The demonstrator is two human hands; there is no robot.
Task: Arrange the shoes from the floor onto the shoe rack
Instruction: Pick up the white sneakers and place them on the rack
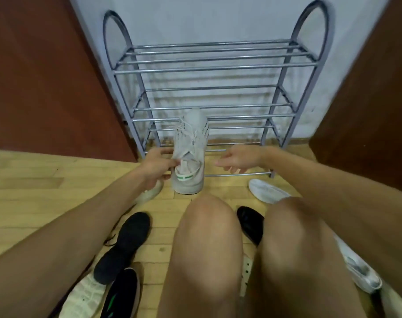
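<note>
A grey metal shoe rack (215, 71) with several bar shelves stands against the wall, no shoes on it. My left hand (157, 165) grips a white lace-up sneaker (192, 154) by its collar, toe pointing at the rack's low shelves, heel near the floor. My right hand (237, 159) hovers just right of the sneaker, fingers apart, holding nothing. On the floor lie a black sneaker (124, 246), a black shoe (251, 224) between my knees, a white shoe (265, 191) at right, and another white shoe (360, 271) partly hidden by my right leg.
My bare knees (206, 228) fill the lower middle. A cream knit shoe (85, 294) and a dark shoe with green marks (122, 294) lie at lower left. Brown doors (41, 83) flank the rack on both sides. The floor is light wood.
</note>
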